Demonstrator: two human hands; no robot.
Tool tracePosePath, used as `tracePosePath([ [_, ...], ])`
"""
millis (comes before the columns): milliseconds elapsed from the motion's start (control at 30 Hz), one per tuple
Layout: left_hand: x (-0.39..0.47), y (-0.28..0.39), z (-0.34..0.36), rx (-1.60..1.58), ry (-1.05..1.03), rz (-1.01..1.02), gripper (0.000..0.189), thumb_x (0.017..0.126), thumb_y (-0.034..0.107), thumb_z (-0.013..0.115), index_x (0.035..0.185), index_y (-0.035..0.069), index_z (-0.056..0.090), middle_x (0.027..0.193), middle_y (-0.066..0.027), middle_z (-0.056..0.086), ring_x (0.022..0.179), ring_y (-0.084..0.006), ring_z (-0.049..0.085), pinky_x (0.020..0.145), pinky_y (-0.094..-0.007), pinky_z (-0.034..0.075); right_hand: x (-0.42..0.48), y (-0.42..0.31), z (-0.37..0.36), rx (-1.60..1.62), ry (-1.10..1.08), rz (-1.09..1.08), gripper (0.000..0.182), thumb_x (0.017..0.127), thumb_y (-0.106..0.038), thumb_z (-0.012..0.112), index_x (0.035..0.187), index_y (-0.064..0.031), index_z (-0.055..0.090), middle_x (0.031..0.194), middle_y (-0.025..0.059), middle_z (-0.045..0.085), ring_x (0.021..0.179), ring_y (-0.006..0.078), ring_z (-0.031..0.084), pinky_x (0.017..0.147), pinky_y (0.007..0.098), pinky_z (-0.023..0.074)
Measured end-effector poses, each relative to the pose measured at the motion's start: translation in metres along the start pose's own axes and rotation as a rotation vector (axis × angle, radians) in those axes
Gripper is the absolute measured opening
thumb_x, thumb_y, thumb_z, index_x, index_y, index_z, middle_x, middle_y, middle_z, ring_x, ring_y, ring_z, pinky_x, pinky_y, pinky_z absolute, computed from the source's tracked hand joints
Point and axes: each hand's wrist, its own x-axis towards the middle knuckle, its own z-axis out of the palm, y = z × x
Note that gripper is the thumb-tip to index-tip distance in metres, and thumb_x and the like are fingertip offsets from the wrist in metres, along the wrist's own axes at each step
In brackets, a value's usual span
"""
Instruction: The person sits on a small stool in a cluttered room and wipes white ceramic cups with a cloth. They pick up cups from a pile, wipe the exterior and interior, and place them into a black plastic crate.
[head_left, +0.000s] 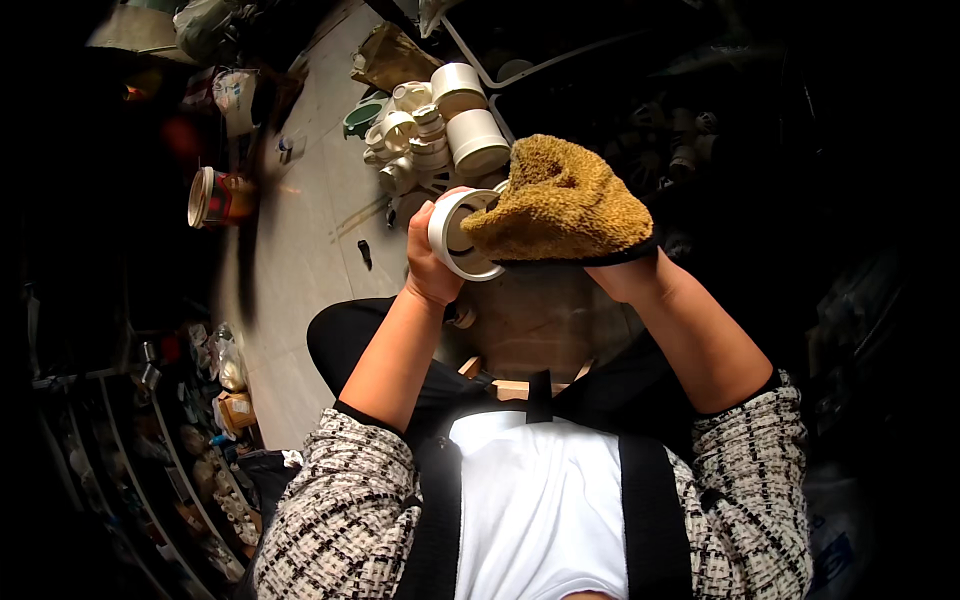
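Note:
My left hand (433, 259) grips a short white plastic pipe fitting (444, 232) by its outer wall, its round mouth facing me. A thick tan-brown plush cleaning mitt (566, 206) covers my right hand (570, 217), so the fingers in it are hidden. One tip of the mitt reaches into the mouth of the fitting. Just beyond my hands, a heap of white plastic pipe fittings (429, 150) lies on the floor, with two larger white caps (478, 142) on its right side.
A green plastic container (363, 116) and a crumpled brown bag (391, 56) stand by the heap on the tiled floor (307, 247). A printed bucket (217, 199) is at the left. Metal shelving (131, 450) with assorted goods fills the lower left. Deep shadow hides much of the right.

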Motion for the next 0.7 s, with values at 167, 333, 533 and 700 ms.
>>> tracePosePath([
  [167,0.001,-0.011,-0.012,0.184,-0.022,0.069,0.048,0.088,0.037,0.039,0.116,0.000,0.050,0.107,-0.0110,0.059,0.098,-0.0206,0.058,0.089,-0.0316,0.044,0.003,-0.009,0.031,0.050,0.112,0.440,0.026,0.087,-0.011,0.057,0.112,-0.0082,0.052,0.111,0.0043,0.056,0.104,0.0118,0.052,0.087,0.0274,0.0440],
  [333,-0.003,-0.022,0.003,0.215,0.026,0.094,0.048,0.091,0.037,0.034,0.119,0.001,0.048,0.109,-0.0097,0.058,0.101,-0.0191,0.055,0.090,-0.0312,0.043,0.011,0.026,0.013,0.698,-0.170,0.258,0.036,0.079,-0.015,0.069,0.112,-0.0119,0.053,0.109,0.0032,0.058,0.102,0.0130,0.055,0.090,0.0276,0.0443],
  [533,-0.003,-0.007,0.011,0.438,0.056,0.081,0.046,0.090,0.039,0.034,0.114,0.003,0.049,0.101,-0.0072,0.059,0.092,-0.0166,0.058,0.085,-0.0280,0.044,0.006,0.014,0.015,0.155,-0.201,0.269,0.037,0.080,-0.013,0.067,0.115,-0.0078,0.053,0.109,0.0037,0.058,0.098,0.0120,0.054,0.088,0.0275,0.0442],
  [700,0.002,0.000,0.004,0.506,0.236,-0.304,0.042,0.089,0.041,0.036,0.106,0.009,0.057,0.087,-0.0024,0.062,0.076,-0.0116,0.059,0.063,-0.0288,0.046,0.005,0.012,0.020,-0.721,-0.349,-0.216,0.033,0.072,-0.014,0.067,0.103,-0.0057,0.057,0.097,0.0126,0.061,0.091,0.0262,0.060,0.081,0.0335,0.0478],
])
